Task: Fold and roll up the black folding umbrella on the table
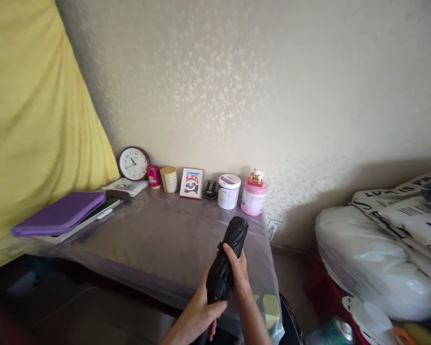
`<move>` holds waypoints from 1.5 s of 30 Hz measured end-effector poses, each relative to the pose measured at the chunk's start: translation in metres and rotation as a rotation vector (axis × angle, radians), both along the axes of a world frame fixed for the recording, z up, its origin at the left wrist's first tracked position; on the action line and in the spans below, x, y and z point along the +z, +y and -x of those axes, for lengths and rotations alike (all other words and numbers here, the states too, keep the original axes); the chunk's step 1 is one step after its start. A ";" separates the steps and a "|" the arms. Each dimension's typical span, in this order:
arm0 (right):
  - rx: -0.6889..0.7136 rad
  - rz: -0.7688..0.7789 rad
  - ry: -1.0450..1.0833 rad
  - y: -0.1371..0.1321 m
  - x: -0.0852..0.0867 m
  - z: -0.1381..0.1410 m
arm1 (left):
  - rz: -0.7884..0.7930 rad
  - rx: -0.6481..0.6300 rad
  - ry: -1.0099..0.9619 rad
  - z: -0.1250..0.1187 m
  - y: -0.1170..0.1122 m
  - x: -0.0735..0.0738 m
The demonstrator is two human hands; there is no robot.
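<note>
A folded black umbrella point(222, 268) is held at a slant in front of the table's near right part, its top end pointing up and to the right. Wrapped round its lower part is my left hand point(204, 306), the thumb lying across the front. Higher up, my right hand point(238, 268) grips the umbrella from the right side, thumb towards its strap. The umbrella's lowest end is hidden behind my left hand and forearm.
A plastic-covered table point(172, 235) carries a wall clock point(133, 163), a picture frame point(192, 183), a white tub point(229, 191), a pink tub point(254, 197) and a purple folder point(59, 213). A yellow curtain point(39, 124) hangs left. White bags point(373, 258) are piled right.
</note>
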State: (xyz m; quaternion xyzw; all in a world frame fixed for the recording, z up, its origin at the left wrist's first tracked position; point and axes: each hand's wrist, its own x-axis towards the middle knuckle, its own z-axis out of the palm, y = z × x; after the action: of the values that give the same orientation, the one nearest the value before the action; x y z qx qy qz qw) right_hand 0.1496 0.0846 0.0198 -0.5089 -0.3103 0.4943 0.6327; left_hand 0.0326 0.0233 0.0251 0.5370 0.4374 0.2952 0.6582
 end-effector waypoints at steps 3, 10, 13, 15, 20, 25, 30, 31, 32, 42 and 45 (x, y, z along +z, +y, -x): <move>-0.065 0.015 -0.207 0.001 0.001 -0.009 | -0.080 0.054 0.137 0.005 0.006 -0.003; -0.233 -0.083 -0.645 0.007 -0.018 -0.023 | -0.441 0.030 0.544 0.024 0.029 -0.019; -0.258 -0.122 -0.741 0.008 -0.026 -0.021 | -0.482 -0.027 0.667 0.027 0.033 -0.025; -0.190 -0.170 -0.806 0.007 -0.028 -0.021 | -0.492 -0.045 0.735 0.027 0.034 -0.029; -0.033 -0.317 -0.867 0.005 -0.030 -0.024 | -0.478 -0.040 0.769 0.027 0.035 -0.031; 0.055 -0.447 -0.799 0.003 -0.031 -0.029 | -0.446 -0.054 0.830 0.025 0.035 -0.030; 0.106 -0.421 -0.702 0.000 -0.033 -0.036 | -0.416 -0.037 0.858 0.025 0.035 -0.028; 0.119 -0.396 -0.699 -0.001 -0.034 -0.037 | -0.414 -0.045 0.865 0.025 0.035 -0.028; 0.131 -0.374 -0.698 -0.003 -0.036 -0.039 | -0.415 -0.058 0.881 0.025 0.036 -0.028; 0.212 -0.443 -0.752 -0.012 -0.035 -0.041 | -0.474 -0.135 1.084 0.021 0.037 -0.028; 0.244 -0.490 -0.766 -0.008 -0.031 -0.041 | -0.473 -0.142 1.094 0.021 0.036 -0.027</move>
State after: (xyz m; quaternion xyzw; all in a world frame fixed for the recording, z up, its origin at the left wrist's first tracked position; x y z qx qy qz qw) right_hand 0.1906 0.0765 -0.0111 -0.4503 -0.6864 0.2538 0.5114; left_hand 0.0117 0.0596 -0.0022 0.7708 0.5983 0.0207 0.2180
